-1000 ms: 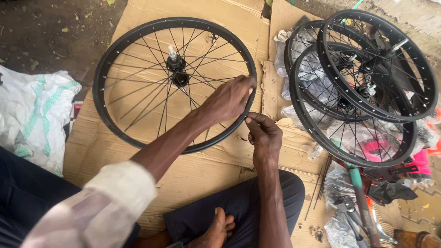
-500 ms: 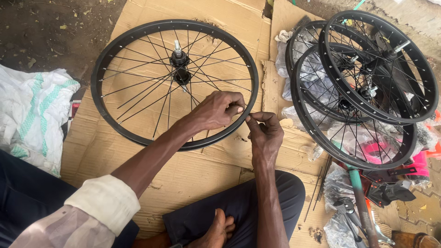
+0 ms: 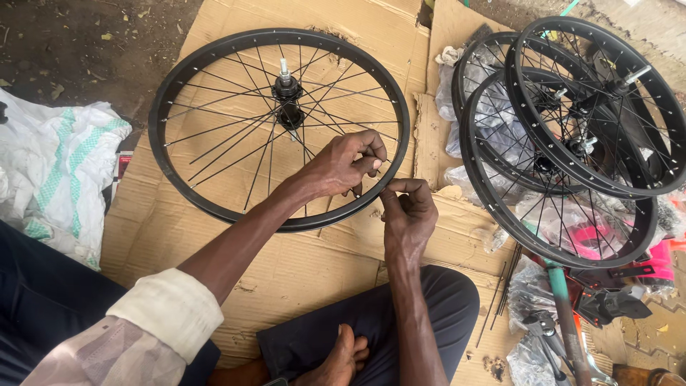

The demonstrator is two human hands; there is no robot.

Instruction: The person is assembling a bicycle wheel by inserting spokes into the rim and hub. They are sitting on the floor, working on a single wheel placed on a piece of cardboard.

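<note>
Your left hand point(image 3: 343, 166) rests over the near side of the black wheel point(image 3: 214, 64), with its fingers curled and pinched together on a thin spoke close to the rim. Your right hand point(image 3: 407, 214) sits just beside it, outside the rim, with thumb and fingers pressed together. What they pinch is too small to make out.

The wheel lies flat on brown cardboard point(image 3: 300, 264). Its rim is a smooth, dark ring. Thin metal spokes point(image 3: 229, 129) cross inside it and meet at a shiny hub point(image 3: 287, 96) with a short silver bolt sticking up.

The cardboard is rough and torn at the edges. To your left lies a crumpled white sack point(image 3: 53, 168) with green stripes, partly cut off by the edge of the view. To your right, three more black wheels point(image 3: 572, 143) lean on each other in a pile. Under them are crinkly clear plastic bags point(image 3: 457, 93) and something bright pink point(image 3: 650, 261), mostly hidden. A few loose thin spokes point(image 3: 500, 293) lie on the cardboard near your knee. A green-blue tube point(image 3: 561, 293) and dark metal parts lie beyond, hard to tell apart.

Your bare foot point(image 3: 341, 357) and dark trousers point(image 3: 400, 314) show at the bottom.
</note>
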